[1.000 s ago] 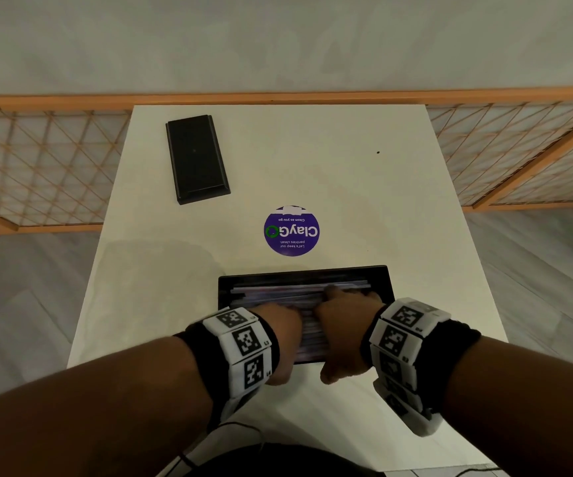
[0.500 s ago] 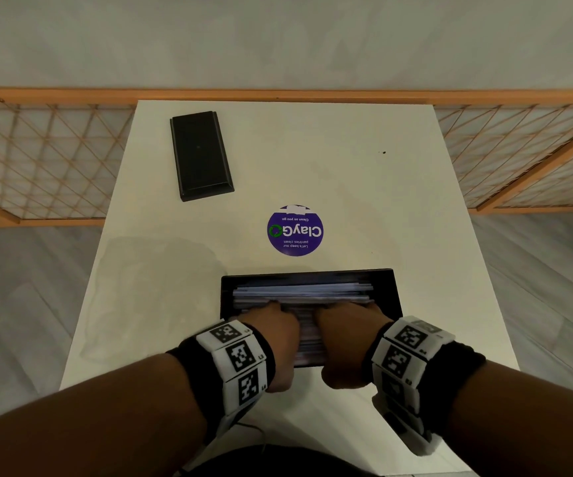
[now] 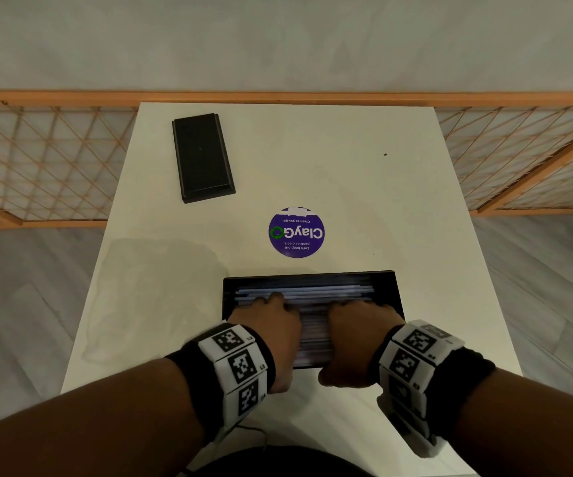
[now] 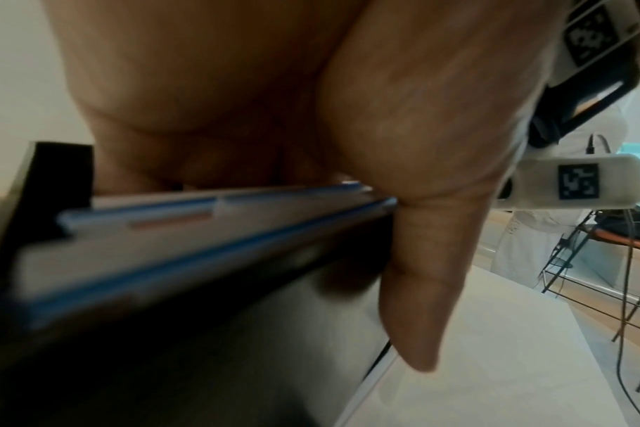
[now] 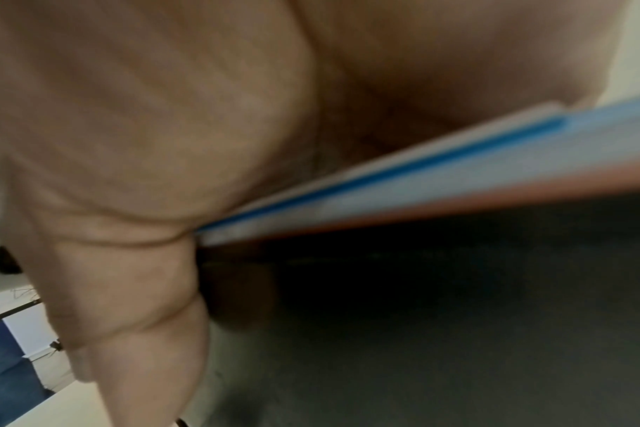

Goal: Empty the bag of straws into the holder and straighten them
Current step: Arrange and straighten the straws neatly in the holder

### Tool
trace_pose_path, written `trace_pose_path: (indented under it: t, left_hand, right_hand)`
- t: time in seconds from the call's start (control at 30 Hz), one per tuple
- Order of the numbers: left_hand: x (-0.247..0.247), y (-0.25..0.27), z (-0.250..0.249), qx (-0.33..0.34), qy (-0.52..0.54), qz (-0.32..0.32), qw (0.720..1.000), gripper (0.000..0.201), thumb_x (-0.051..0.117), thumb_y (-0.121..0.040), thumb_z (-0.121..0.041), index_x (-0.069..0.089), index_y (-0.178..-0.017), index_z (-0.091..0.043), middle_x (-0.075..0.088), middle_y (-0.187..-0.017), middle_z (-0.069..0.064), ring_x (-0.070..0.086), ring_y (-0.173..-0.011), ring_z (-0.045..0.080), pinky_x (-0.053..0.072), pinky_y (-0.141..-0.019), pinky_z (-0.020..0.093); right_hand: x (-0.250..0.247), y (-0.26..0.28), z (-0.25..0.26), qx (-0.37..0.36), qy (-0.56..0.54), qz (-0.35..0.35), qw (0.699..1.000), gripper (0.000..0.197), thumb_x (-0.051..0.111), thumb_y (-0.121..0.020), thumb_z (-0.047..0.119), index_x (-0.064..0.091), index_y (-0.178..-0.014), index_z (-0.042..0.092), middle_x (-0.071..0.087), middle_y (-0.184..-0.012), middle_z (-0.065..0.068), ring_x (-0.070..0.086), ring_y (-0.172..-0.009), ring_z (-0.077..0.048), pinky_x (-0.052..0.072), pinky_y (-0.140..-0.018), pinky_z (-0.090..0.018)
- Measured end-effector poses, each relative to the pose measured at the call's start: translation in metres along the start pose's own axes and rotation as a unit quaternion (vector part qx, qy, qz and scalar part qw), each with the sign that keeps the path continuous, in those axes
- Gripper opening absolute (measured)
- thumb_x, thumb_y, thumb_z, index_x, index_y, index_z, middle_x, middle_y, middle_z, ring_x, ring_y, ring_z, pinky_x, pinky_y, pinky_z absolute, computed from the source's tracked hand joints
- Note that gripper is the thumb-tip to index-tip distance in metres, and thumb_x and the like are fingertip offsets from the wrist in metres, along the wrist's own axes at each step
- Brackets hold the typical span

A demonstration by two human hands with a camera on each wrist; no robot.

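Your left hand (image 3: 271, 325) and right hand (image 3: 357, 328) lie flat, palms on the straws (image 3: 312, 294) in the holder (image 3: 386, 282) at the table's near edge; they're light and roll, so press gently mid-length.

Both forearms are stretched forward from the lower edge of the head view, and a band of black-and-white marker blocks is worn on each wrist. The left hand (image 3: 271, 325) is laid palm down on the left part of the straws (image 3: 312, 294), with its fingers spread over them. The right hand (image 3: 357, 330) is laid in the same manner on the right part of the straws, with a gap between the two hands. The thumbs are pointed down at the near side of the straws. In the blurred wrist views, the fingers seem only slightly bent.
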State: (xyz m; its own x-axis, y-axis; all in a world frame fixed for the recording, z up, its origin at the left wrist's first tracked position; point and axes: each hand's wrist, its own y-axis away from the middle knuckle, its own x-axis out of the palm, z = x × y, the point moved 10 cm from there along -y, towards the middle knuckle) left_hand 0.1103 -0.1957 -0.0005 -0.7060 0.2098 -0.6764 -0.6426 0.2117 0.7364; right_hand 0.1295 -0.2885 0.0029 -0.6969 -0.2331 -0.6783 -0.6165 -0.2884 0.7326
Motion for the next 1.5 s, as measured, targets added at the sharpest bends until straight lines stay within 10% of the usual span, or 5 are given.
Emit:
trace_pose_path:
  t: [0.23,0.5,1.5]
  left_hand:
    - [-0.002,-0.001,0.005,-0.019,0.04,-0.031,0.999,0.104,0.083,-0.072,-0.035,0.019,-0.151,-0.013,0.029,-0.145,0.005,0.048,-0.127,0.027,0.051,-0.095,0.043]
    - [0.003,-0.002,0.012,-0.02,0.045,0.014,0.999,0.088,0.086,-0.067,-0.038,0.042,-0.141,-0.019,0.029,-0.141,0.006,0.042,-0.13,0.03,0.048,-0.103,0.046]
    - [0.006,0.001,0.009,-0.008,0.067,0.001,0.998,0.066,0.076,-0.078,-0.032,0.048,-0.136,-0.018,0.048,-0.134,0.005,0.058,-0.117,0.026,0.054,-0.096,0.039]
  right_hand:
    - [0.001,-0.003,0.009,-0.031,0.019,-0.03,0.999,0.076,0.072,-0.064,0.055,0.048,-0.13,0.027,0.041,-0.131,-0.001,0.048,-0.12,-0.028,0.041,-0.103,-0.051]
    - [-0.008,0.001,0.007,-0.038,0.046,-0.053,0.997,0.067,0.072,-0.064,0.054,0.049,-0.121,0.027,0.049,-0.125,0.002,0.053,-0.114,-0.025,0.042,-0.1,-0.048]
    - [0.005,-0.005,0.005,-0.04,0.013,-0.036,0.998,0.057,0.068,-0.068,0.047,0.055,-0.119,0.028,0.053,-0.125,0.004,0.053,-0.118,-0.023,0.041,-0.104,-0.045]
